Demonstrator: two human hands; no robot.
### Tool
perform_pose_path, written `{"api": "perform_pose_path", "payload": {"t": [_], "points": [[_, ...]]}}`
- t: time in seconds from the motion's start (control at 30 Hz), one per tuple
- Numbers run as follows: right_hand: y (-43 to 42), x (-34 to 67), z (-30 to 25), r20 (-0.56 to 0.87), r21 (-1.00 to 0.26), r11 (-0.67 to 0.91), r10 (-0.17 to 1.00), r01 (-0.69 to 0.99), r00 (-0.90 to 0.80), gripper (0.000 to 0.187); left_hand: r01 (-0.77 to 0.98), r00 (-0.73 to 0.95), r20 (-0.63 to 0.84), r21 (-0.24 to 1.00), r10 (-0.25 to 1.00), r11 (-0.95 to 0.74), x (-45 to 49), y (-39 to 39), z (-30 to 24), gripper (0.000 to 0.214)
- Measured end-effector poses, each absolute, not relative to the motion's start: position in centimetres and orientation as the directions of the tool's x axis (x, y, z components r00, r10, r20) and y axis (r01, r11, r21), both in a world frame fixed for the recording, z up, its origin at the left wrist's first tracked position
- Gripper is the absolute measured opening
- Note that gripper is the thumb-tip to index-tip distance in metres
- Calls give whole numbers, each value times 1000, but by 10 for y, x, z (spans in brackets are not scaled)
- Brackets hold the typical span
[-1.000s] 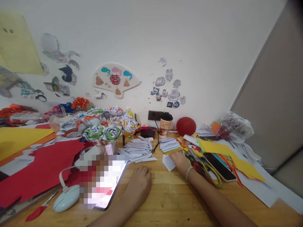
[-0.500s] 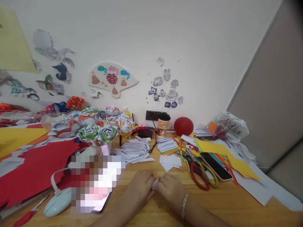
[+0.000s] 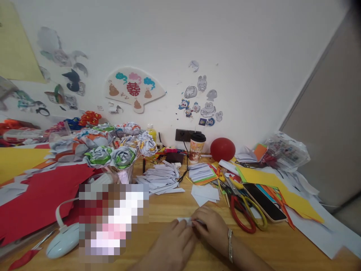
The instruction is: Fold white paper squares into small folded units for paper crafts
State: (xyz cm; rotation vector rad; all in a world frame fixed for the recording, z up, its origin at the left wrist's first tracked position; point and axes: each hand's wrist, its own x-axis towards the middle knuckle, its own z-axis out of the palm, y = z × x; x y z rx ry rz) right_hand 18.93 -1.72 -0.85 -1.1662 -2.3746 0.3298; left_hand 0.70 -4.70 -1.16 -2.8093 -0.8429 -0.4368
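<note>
Both my hands meet low in the middle of the wooden table (image 3: 180,205). My left hand (image 3: 175,242) and my right hand (image 3: 210,227), which wears a bracelet, pinch a small white paper piece (image 3: 184,220) between their fingertips, pressed against the tabletop. Just beyond it lie loose white paper sheets (image 3: 205,192). A heap of folded white strips (image 3: 162,178) sits farther back, beside a stack of coloured paper slips (image 3: 201,173).
Red and yellow scissors (image 3: 246,214) and a dark phone (image 3: 263,201) lie right of my hands among yellow paper. Paper roses (image 3: 113,154) stand at the left, red sheets (image 3: 39,199) and a white lamp base (image 3: 59,244) nearer. A cup (image 3: 196,147) and red ball (image 3: 222,149) stand by the wall.
My right hand came back from the paper stack with a white piece and joined my left hand. Both hands now press it lower on the table.
</note>
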Motion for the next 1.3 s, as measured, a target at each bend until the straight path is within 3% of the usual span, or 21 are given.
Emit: {"api": "perform_pose_path", "payload": {"t": [0.27,0.4,0.83,1.03,1.3], "points": [[-13,188,-16,375,-531,560,828,636,-416,13,566,798,193,88,572,-820,12,-54,-14,39],[-8,189,-17,359,-562,532,846,633,-393,13,568,803,141,110,579,-815,10,-51,-12,44],[-6,187,-23,336,-439,482,871,759,-358,8,578,796,94,176,598,-797,7,-49,2,57],[-7,187,-24,337,-486,422,898,765,-282,10,578,800,105,132,591,-805,6,-51,-10,62],[-4,186,-24,306,-486,391,914,781,-268,12,578,796,80,190,600,-793,6,-50,-7,68]]}}
